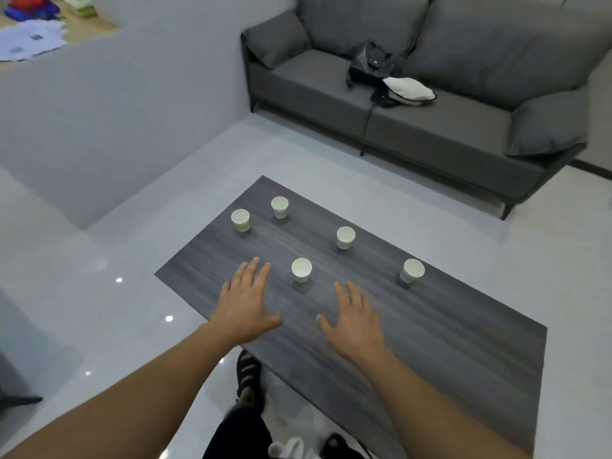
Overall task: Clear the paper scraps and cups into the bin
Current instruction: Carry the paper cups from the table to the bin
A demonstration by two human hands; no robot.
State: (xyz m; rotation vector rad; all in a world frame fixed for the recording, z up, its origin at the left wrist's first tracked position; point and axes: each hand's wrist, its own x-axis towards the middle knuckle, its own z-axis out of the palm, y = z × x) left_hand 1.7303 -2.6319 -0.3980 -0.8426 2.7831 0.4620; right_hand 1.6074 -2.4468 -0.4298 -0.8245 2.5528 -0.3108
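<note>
Here, the left hand [246, 303] and the right hand [354, 318] are held open above a dark wood-grain table [447, 359], palms down, fingers straight, nothing gripped. Five white paper cups are seen upright on it: the nearest cup [301, 269] just ahead, between the hands; a second cup [345, 237] beyond the right hand; a third cup [412, 270] out to its right; a fourth cup [240, 220] and a fifth cup [280, 207] well beyond the left hand.

Matt wood-grain table [430, 342], paper cups [301, 269], glossy floor [132, 260].
</note>
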